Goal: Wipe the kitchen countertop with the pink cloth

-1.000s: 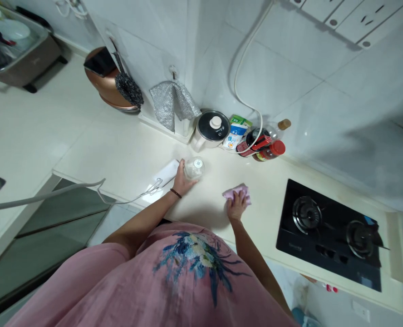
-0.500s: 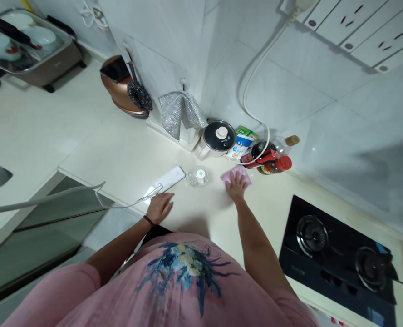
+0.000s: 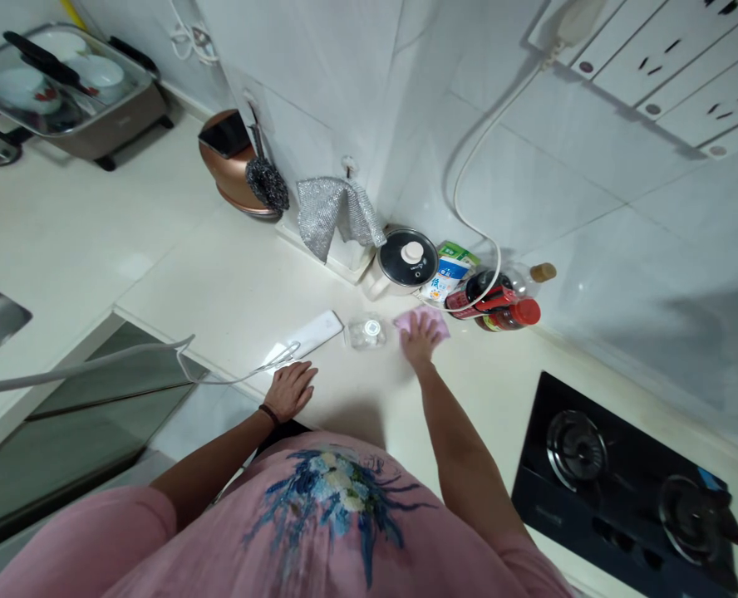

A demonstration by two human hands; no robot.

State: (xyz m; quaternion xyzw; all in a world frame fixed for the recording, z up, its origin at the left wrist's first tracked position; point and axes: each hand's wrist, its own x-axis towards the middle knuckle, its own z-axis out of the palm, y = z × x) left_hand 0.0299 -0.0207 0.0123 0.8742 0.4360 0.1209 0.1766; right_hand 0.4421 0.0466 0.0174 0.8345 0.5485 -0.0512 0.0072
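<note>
My right hand (image 3: 420, 342) holds a pink cloth (image 3: 439, 324) down against the white countertop (image 3: 356, 378), fingers spread over it. The cloth's edges show around the fingers. Just left of it stands a small clear plastic container (image 3: 365, 332) with a round white mark on its top. My left hand (image 3: 291, 390) rests open and palm down near the counter's front edge, holding nothing. Close to its fingertips lies a long white power strip or similar bar (image 3: 316, 334), with a thin white cable looped over its near end.
Behind the cloth stand a lidded pot (image 3: 408, 257), seasoning packets (image 3: 447, 272) and red-capped bottles (image 3: 511, 314). A white cord (image 3: 462, 178) hangs down from the wall sockets. A black gas hob (image 3: 624, 486) lies right; an electric pan with bowls (image 3: 95, 108) stands far left.
My right hand has slid the pink cloth left, closer to the clear container. My left hand stays at the counter edge, its fingers flatter. The view has shifted slightly.
</note>
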